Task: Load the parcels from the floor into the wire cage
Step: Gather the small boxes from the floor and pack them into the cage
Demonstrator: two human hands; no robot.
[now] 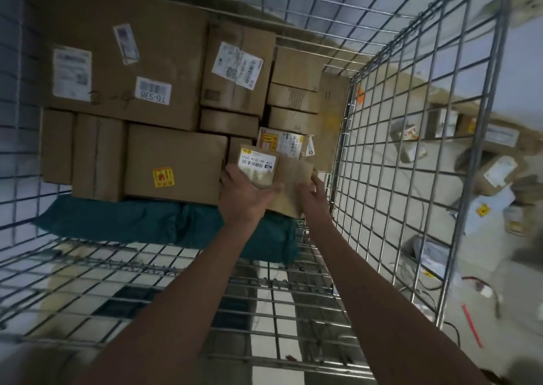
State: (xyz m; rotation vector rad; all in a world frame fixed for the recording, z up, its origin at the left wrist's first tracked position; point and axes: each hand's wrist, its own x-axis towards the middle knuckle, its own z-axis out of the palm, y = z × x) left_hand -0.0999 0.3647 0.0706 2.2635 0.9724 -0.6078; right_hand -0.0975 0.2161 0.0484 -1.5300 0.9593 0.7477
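1. The wire cage (390,137) is filling the view, its mesh walls rising on the left, far and right sides and its wire floor lying open at the near end.
2. A large brown box (123,58) is sitting at the far left of the stack inside the cage, carrying several white labels.
3. A teal bag (132,226) is lying flat on the cage floor, poking out toward the near side from under the stacked boxes.
4. A mid-sized box with a yellow sticker (173,164) is resting on the teal bag, just left of the hands.
5. Smaller cartons (293,90) are standing piled at the far right, against the right mesh wall.
6. More parcels on the floor (493,173) are lying scattered outside the cage, seen blurred through the right wall.
7. A small brown parcel (289,184) with a white barcode label is being held inside the cage, at the near right corner of the stack, just beside the right wall.
8. The left hand (244,190) is gripping the small brown parcel on its left side, thumb curled over the top.
9. The right hand (316,192) is holding the parcel's right edge, fingers curled around it.
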